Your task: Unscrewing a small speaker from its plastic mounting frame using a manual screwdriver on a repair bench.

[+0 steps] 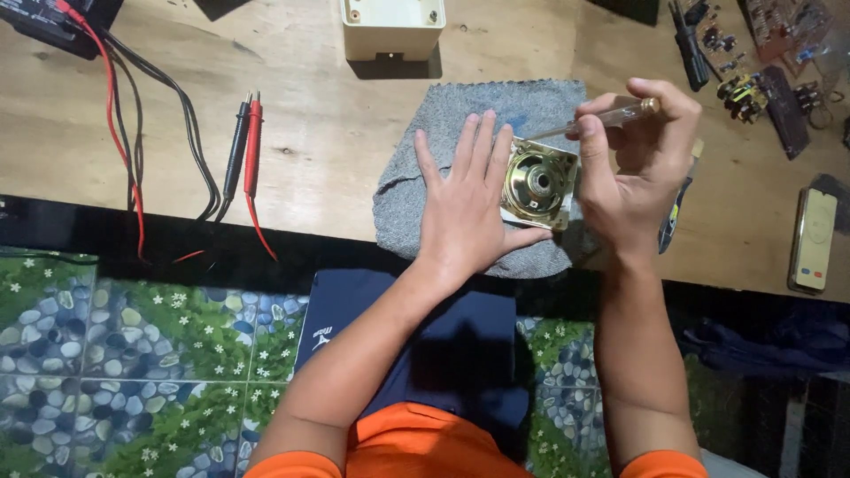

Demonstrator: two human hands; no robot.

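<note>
Bracing the speaker [537, 185] flat-palmed with the left hand [467, 211] (fingers open), the right hand [630, 168] gripped a screwdriver [602, 119]; next move probably needed tip alignment.

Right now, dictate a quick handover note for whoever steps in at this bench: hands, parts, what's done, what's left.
Left hand: flat, fingers spread, steadying the square brass-coloured metal part on the grey cloth.
Right hand: gripping a clear-handled screwdriver, its shaft angled down toward the part's upper edge; the tip is hard to make out.
Nearby: red and black probes to the left, a cream plastic box above the cloth, circuit boards at upper right.
Done: part set on the cloth.
Left: the screwdriver work at the part appears unfinished.
</note>
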